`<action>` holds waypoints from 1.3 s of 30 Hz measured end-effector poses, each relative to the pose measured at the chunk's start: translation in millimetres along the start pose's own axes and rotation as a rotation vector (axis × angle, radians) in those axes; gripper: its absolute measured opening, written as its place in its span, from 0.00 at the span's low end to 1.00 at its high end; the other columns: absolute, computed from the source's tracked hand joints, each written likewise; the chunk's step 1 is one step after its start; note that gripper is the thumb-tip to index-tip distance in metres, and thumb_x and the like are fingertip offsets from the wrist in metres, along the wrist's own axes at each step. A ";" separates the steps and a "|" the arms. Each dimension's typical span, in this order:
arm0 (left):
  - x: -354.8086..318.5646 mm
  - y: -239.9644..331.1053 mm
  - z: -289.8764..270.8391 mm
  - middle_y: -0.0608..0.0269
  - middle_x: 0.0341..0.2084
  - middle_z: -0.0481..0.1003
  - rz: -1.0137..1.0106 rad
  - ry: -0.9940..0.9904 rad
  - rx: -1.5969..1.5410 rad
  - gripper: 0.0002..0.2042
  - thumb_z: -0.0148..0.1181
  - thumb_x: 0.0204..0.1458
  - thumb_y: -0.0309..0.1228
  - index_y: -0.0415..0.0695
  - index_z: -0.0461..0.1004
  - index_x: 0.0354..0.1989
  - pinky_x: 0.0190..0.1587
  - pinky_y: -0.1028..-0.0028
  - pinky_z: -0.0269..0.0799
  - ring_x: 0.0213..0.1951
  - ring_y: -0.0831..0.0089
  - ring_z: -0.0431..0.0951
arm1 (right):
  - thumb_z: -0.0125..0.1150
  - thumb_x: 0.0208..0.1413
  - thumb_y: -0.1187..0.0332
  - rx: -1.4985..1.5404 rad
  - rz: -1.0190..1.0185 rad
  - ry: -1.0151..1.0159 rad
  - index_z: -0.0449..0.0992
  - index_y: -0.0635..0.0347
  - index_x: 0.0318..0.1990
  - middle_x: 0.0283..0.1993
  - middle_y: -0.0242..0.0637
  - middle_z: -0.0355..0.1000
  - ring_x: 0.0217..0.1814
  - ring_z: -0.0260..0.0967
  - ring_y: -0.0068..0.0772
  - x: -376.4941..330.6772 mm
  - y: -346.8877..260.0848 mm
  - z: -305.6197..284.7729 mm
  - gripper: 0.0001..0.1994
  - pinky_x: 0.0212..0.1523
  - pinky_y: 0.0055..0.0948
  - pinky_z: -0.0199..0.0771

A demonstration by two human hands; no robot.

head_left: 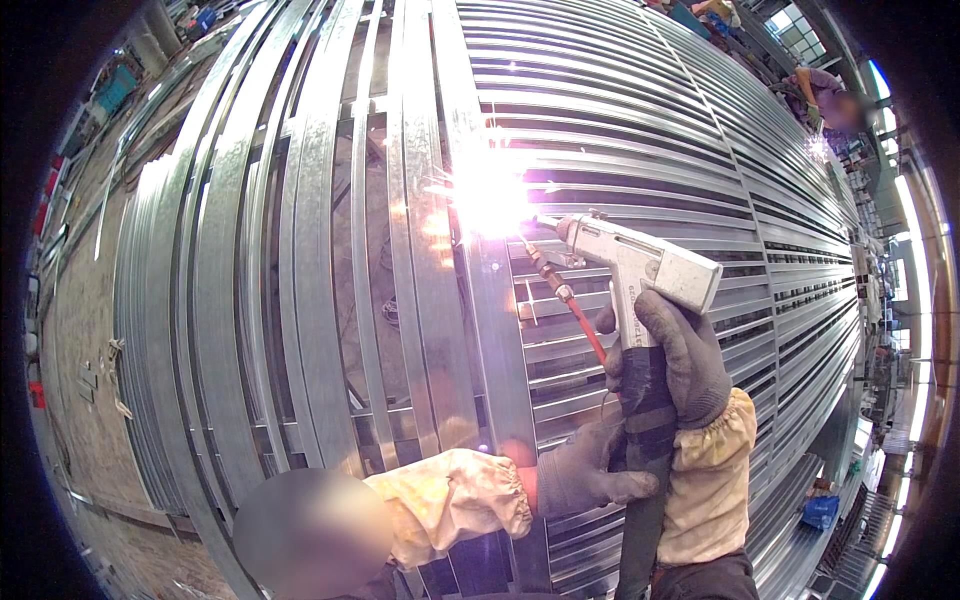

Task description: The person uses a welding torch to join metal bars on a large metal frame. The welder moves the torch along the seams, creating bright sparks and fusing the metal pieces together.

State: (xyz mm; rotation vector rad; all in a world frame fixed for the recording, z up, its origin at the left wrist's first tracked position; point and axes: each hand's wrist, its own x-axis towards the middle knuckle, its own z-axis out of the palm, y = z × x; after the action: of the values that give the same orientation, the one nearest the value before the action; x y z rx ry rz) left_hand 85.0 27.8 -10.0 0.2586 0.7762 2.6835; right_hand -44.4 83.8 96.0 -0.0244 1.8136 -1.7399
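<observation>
Metalwork of long parallel bars (310,220) fills most of the view: at left the bars run away from the person, while at right a panel of narrower slats (640,112) runs crosswise. Between these two parts lies one broad flat bar (500,370), its long axis going from the lower edge toward the top.

The welding torch (650,262) is on the right side of this bar. Its pale head slants to the upper left, so the nozzle lies ahead and to the left of the grip, pointing at the bar, and its dark wrapped handle goes down almost upright.

The right hand (690,360), gloved, is closed around the handle just below the head, and it is the hand nearer to the nozzle. The left hand (590,470), also gloved, lies lower, with its thumb across the wrapped part; whether its fingers close behind, I cannot tell.

A white flash (490,195) covers the place before the nozzle, hiding the contact there. Small printed characters run along the pale neck of the torch; I can read no brand.
</observation>
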 end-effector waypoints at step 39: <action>-4.6 -7.0 5.8 0.62 0.55 0.70 -0.024 -0.046 -0.040 0.38 0.74 0.50 0.34 0.40 0.58 0.66 0.59 0.68 0.68 0.55 0.75 0.70 | 0.59 0.64 0.61 -0.051 0.037 0.030 0.70 0.70 0.53 0.39 0.47 0.78 0.24 0.77 0.30 -12.1 -1.7 1.2 0.20 0.21 0.26 0.80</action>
State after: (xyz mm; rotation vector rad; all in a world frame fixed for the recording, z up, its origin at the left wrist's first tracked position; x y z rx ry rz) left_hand 92.7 34.5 -9.4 0.2975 0.7070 2.6576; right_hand -34.8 87.6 102.6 0.0139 1.8680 -1.6770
